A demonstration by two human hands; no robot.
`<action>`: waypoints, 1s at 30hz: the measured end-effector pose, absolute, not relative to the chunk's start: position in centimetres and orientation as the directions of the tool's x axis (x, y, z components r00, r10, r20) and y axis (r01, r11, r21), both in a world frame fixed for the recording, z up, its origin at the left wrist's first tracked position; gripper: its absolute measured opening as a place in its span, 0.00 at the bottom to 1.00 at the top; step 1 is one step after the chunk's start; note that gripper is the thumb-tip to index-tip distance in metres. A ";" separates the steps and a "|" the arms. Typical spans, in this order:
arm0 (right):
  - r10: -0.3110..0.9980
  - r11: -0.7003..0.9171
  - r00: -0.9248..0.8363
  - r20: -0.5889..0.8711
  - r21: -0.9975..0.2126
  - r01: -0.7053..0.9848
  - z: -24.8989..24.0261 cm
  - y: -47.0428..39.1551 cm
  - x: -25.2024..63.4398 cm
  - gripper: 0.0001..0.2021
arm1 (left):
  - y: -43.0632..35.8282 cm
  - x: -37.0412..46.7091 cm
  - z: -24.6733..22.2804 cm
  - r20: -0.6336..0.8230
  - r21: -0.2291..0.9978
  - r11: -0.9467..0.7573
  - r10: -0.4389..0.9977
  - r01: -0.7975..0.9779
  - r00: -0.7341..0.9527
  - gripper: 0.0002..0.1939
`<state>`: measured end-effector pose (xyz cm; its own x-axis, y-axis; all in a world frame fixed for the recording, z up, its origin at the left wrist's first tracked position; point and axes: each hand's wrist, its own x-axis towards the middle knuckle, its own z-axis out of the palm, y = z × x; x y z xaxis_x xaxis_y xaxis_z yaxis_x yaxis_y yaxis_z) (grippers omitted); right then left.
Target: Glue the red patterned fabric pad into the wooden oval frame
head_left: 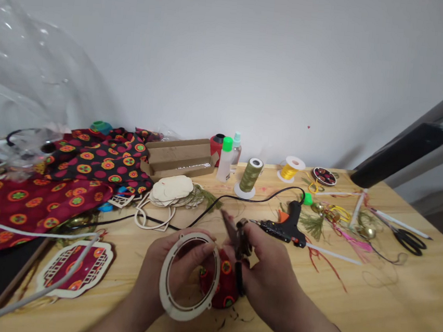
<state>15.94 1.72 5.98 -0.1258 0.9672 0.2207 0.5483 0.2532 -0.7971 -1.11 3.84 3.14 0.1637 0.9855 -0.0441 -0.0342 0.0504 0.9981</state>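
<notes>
My left hand (163, 265) is closed around a pale, ring-shaped frame (168, 296), its thumb lying across the opening. The ring is tilted toward me and has small tabs on its rim. In my right hand (273, 280) is a pair of scissors (233, 230), its blades pointing up and to the left and a dark handle running down by the fingers. A dark red patterned piece of fabric (227, 294) shows behind the ring and below the scissors. Whether the left fingers also pinch this fabric is hidden.
A black glue gun (288, 227) lies just beyond my right hand, its cord running left. Patterned cloth (89, 158) and a fabric-filled frame (78, 267) lie left. Behind stand a cardboard box (181, 159) and a green thread spool (251, 176). Black-handled scissors (408, 241) rest right.
</notes>
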 end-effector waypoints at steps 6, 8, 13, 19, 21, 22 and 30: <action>0.986 0.168 -0.081 0.148 -0.882 0.441 6.0 2.0 16.1 0.07 | 4.0 -1.4 3.0 -0.080 0.995 0.087 0.983 -0.039 0.164 0.03; 0.981 0.189 -0.123 0.150 -0.886 0.424 6.1 1.7 16.0 0.07 | 4.0 -1.3 3.4 -0.090 0.996 0.090 0.984 0.002 0.155 0.02; 0.951 0.306 -0.199 0.237 -0.818 0.487 6.0 1.4 15.7 0.09 | 3.9 -1.2 3.5 -0.033 0.999 0.028 0.990 0.036 0.137 0.03; 0.925 0.376 -0.241 0.293 -0.788 0.487 6.0 1.5 15.8 0.13 | 3.9 -1.3 2.8 -0.034 0.999 0.034 0.983 0.004 0.179 0.04; 0.926 0.373 -0.246 0.286 -0.789 0.488 5.9 1.5 15.7 0.13 | 4.0 -1.2 3.0 -0.046 0.998 0.052 0.979 -0.025 0.199 0.03; 0.928 0.367 -0.247 0.278 -0.790 0.492 5.8 1.4 15.6 0.12 | 4.0 -1.2 3.1 -0.052 0.997 0.063 0.978 -0.046 0.203 0.03; 0.947 0.286 -0.076 0.311 -0.716 0.637 4.6 2.8 16.9 0.06 | 4.2 -1.4 2.0 -0.094 0.942 0.150 0.976 -0.299 0.195 0.03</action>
<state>16.94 2.77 4.62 -0.0761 0.9474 0.3108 0.6369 0.2860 -0.7159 -1.38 4.20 2.02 0.1951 0.9763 -0.0941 -0.2985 0.1505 0.9425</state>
